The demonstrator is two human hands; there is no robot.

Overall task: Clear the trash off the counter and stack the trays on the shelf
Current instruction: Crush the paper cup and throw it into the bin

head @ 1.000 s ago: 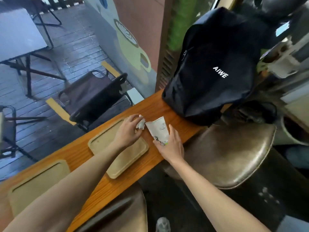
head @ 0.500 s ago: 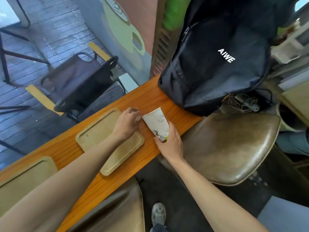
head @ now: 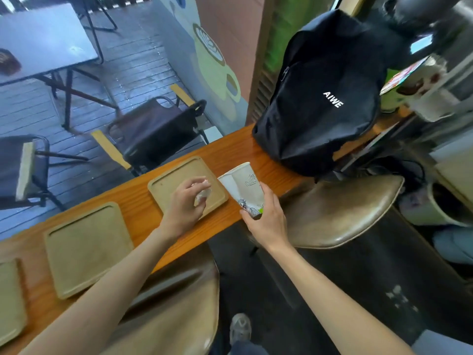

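My right hand (head: 266, 216) grips a white printed paper cup (head: 243, 185) near its base, tilted with its dented mouth toward the upper left, above the front edge of the wooden counter (head: 143, 211). My left hand (head: 183, 204) is closed on a crumpled white napkin (head: 203, 194) over the nearest wooden tray (head: 169, 183). A second tray (head: 84, 247) lies to the left, and a third tray (head: 10, 301) shows at the left edge.
A black backpack (head: 320, 98) stands on the counter's right end. Two brown padded stools (head: 340, 211) (head: 179, 313) sit on my side of the counter. Beyond the window are a folding chair (head: 156, 129) and a table (head: 43, 39).
My right hand has lifted the cup slightly off the counter. My left hand has drawn back over the tray with the napkin bunched in it. The view has shifted left, showing more trays.
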